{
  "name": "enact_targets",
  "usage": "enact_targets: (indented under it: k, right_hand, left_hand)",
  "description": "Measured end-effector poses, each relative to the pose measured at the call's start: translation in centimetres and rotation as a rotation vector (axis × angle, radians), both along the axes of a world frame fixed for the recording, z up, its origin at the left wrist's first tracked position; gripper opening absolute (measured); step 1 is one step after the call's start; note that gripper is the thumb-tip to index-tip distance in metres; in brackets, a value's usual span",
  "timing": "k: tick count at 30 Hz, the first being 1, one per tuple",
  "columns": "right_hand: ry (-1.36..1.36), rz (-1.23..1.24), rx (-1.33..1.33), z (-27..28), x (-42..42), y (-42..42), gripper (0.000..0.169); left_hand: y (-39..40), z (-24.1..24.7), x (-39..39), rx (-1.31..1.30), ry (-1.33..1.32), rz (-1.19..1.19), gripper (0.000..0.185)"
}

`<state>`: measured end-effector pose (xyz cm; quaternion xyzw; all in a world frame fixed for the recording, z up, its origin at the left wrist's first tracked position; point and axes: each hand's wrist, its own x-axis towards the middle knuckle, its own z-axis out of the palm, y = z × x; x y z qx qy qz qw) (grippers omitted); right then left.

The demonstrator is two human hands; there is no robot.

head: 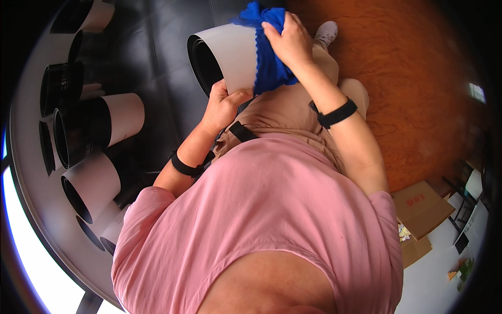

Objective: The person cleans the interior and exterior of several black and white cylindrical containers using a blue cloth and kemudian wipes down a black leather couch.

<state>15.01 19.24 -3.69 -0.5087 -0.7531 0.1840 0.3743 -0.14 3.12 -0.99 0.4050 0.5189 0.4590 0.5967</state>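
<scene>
A white cylindrical container [231, 51] with a dark inside lies on its side above my lap, its open end facing left. My left hand [225, 104] grips the lower part of its rim, thumb outside and fingers towards the inside. A blue cloth [272, 59] with a scalloped edge covers the container's right end. My right hand [290, 41] holds the cloth bunched at the top right, the thumb pressed on it. What lies under the cloth is hidden.
Several black and white cylindrical containers [125, 117] lie at the left on a black leather-like surface [168, 55]. An opened cardboard box [423, 208] stands at the lower right, near the reddish-brown floor [404, 98]. A green plant [465, 271] is beyond it.
</scene>
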Motion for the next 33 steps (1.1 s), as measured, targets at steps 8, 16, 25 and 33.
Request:
enact_targets:
  k: [8, 16, 25, 33]
  right_hand:
    - [-0.134, 0.230, 0.210, 3.1, -3.6, -4.5, 0.055]
    - [-0.227, 0.282, 0.091, 4.5, -2.8, -3.6, 0.038]
    - [-0.336, 0.247, -0.066, 1.7, -3.9, 1.3, 0.044]
    - [-0.067, 0.557, -0.114, 4.0, -8.1, -7.2, 0.025]
  left_hand:
    - [-4.3, -0.3, -0.1, -0.074, 0.162, 0.056, 0.016]
    - [-4.3, -1.2, 0.4, 0.039, 0.173, -0.063, 0.014]
    - [-5.1, -0.9, -0.1, -0.007, 0.333, -0.116, 0.031]
    - [-5.6, -1.6, 1.3, 0.131, 0.317, -0.033, 0.021]
